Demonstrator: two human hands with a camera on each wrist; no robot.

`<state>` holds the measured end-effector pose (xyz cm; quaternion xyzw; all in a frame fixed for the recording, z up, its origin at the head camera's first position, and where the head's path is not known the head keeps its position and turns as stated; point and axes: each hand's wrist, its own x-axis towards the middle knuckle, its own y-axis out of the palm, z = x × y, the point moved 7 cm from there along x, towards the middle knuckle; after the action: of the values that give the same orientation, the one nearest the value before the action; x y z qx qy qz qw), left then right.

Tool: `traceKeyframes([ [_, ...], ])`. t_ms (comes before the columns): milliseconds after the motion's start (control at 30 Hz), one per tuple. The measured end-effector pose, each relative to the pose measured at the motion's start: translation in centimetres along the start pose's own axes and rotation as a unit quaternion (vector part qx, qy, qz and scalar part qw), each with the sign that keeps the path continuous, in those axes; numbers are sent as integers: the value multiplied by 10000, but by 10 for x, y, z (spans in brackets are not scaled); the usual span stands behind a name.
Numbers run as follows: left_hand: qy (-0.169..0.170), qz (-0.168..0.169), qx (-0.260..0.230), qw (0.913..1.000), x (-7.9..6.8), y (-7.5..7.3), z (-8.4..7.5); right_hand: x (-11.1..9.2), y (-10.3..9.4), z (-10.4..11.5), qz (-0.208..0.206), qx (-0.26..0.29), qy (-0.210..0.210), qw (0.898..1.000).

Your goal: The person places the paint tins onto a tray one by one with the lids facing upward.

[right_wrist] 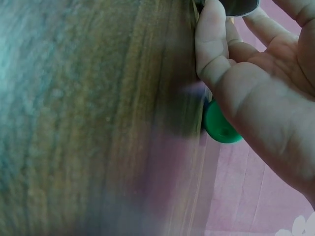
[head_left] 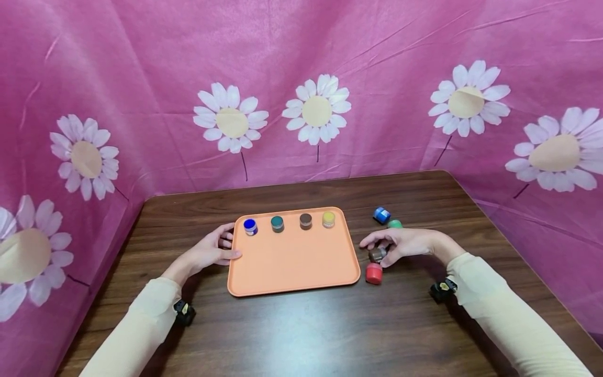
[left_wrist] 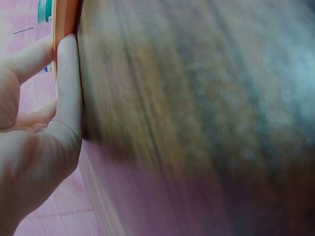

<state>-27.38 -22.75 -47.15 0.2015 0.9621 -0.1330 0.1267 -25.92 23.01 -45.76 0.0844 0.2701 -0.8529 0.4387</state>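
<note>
An orange tray (head_left: 292, 262) lies on the table, carrying blue (head_left: 250, 226), dark green (head_left: 277, 224), brown (head_left: 305, 221) and yellow (head_left: 328, 219) paint jars in a row along its far side. My left hand (head_left: 214, 247) grips the tray's left edge, its thumb over the rim. To the right of the tray, my right hand (head_left: 410, 243) holds a brown paint jar (head_left: 377, 255) between thumb and fingers, low over the table. A red paint jar (head_left: 374, 274) stands just in front of it. Behind the hand are a green jar (head_left: 394, 224), partly hidden, and a blue jar (head_left: 381, 215) tipped on its side.
The dark wooden table (head_left: 292, 335) reaches back to a pink curtain (head_left: 278, 47) printed with white daisies, which also hangs at both sides. A small black camera (head_left: 184, 312) is strapped to the left wrist and another black camera (head_left: 443, 290) to the right.
</note>
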Motion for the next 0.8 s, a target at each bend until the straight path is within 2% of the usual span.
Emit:
traceKeyframes([
  [300, 84, 0, 18, 10000, 1, 1, 0, 0, 0, -1, -7, 64, 111, 9999],
  [533, -17, -29, 30, 10000, 2, 0, 1, 1, 0, 0, 65, 95, 94, 9999],
  [800, -24, 0, 44, 10000, 3, 0, 1, 1, 0, 1, -68, 12, 68, 10000],
])
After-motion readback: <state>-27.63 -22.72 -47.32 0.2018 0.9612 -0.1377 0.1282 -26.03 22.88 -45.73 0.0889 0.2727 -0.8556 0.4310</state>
